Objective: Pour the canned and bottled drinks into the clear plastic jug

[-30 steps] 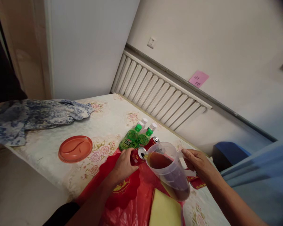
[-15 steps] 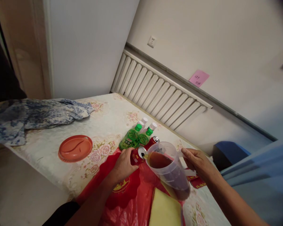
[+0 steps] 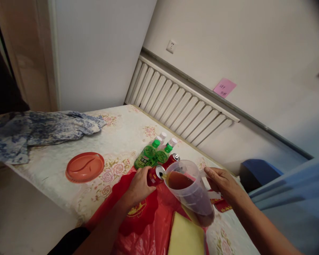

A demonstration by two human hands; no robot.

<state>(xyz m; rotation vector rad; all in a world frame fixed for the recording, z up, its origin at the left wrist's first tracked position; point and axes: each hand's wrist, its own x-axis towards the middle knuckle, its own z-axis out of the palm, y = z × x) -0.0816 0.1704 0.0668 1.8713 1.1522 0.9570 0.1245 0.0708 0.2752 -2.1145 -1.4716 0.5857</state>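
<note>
- Our left hand (image 3: 140, 186) wraps closed around a red can (image 3: 156, 175), tipped so its mouth meets the rim of the clear pitcher (image 3: 190, 193).
- Our right hand (image 3: 222, 184) grips the pitcher handle, steadying it over the red bag (image 3: 146, 223).
- We judge the pour well along: brown drink fills much of the pitcher, a thin stream runs.
- Another can (image 3: 172, 158) and green bottles (image 3: 149, 156) wait behind on the table (image 3: 55, 170).

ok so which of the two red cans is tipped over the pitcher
The red can in the left hand, tilted with its mouth at the pitcher rim. The other red can stands upright behind it, beside the green bottles.
</note>
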